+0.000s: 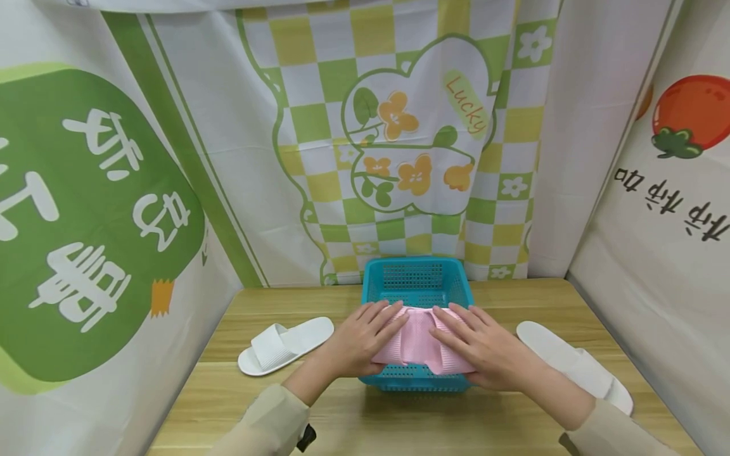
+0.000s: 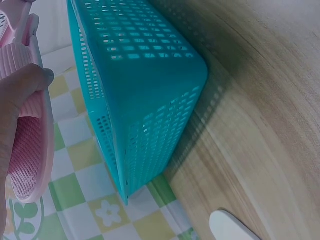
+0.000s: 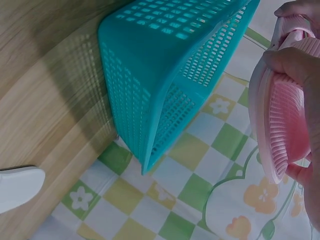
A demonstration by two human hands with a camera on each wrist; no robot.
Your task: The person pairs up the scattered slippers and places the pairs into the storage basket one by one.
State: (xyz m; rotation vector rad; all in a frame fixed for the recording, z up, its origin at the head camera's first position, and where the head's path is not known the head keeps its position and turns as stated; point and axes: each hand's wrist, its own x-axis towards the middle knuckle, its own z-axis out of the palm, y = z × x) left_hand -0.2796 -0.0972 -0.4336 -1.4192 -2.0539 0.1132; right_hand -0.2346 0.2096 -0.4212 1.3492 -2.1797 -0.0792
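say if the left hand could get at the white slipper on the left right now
Probably, once free: the left hand grips pink footwear, but the white slipper lies close by on the table, with nothing seen blocking it.

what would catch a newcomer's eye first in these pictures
Probably the pink slippers, held above the blue basket in the fingers of the left hand and right hand. Next, a white slipper lies on the left of the wooden table, another on the right. Behind hangs a green-and-yellow checked cloth reading "Lucky".
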